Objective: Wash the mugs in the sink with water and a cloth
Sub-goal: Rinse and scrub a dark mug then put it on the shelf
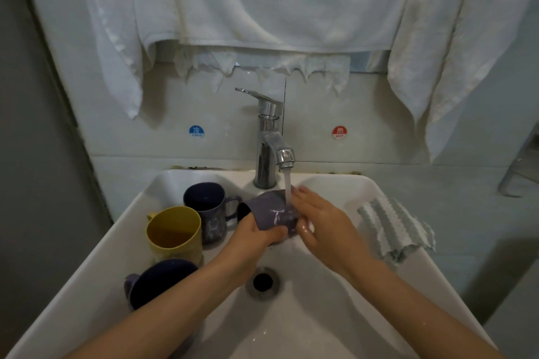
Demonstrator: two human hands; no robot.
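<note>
The grey-purple mug (271,211) is held on its side above the middle of the sink (335,315), under the tap (269,143), with its dark mouth turned to the left and its bottom to the right. Its wall is matt and wet, and it carries thin pale lines like a drawing or a letter, which I cannot read. The water stream (288,183) falls on the right end of this mug. The left hand (253,237) grips the mug from the near side, with the fingers curled around its wall. The right hand (320,221) lies against the bottom end of the mug with straight fingers, wet, and it holds nothing. Below the hands is the drain (263,282). On the left side of the sink are three other mugs: a dark blue mug (208,207) standing far, with pale marks on its wall and its handle to the right, a yellow mug (175,233) just beside it and nearer, and a second dark mug (159,283) nearest, tilted, with its mouth toward the camera. The cloth (396,230), with grey and white stripes, lies crumpled on the right rim of the sink, apart from both hands. On the wall, left of the tap, a blue round sticker (196,131) says "COLD", and on the right a red round sticker (339,132) says "HOT"; each has also one Chinese sign. White towels (262,0) hang above.
</note>
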